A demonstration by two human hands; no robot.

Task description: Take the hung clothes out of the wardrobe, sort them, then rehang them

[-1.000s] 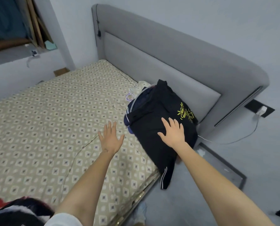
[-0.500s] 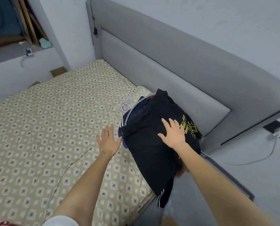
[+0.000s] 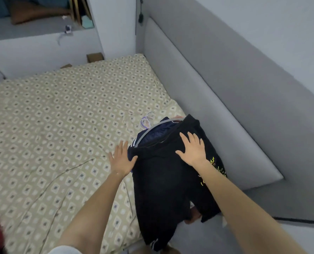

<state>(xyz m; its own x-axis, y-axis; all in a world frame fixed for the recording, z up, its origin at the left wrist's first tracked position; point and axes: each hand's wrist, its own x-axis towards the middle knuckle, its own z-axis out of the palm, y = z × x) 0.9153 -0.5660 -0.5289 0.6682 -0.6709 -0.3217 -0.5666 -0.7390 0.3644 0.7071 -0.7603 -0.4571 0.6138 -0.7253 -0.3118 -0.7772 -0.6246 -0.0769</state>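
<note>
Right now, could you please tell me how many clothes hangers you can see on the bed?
2 for certain: a grey hanger poking from the dark clothes pile, and a purple hook beyond it. A pale hook there may be a third; others may be hidden.

Black garment, yellow print; beige diamond-patterned bedspread; perhaps purple hanger.

Matt black cloth garment

- Black garment with a yellow print, topmost in a pile, draped over the bed edge.
- Navy garment beneath it.
- Hanger hooks poking out beyond the pile.
</note>
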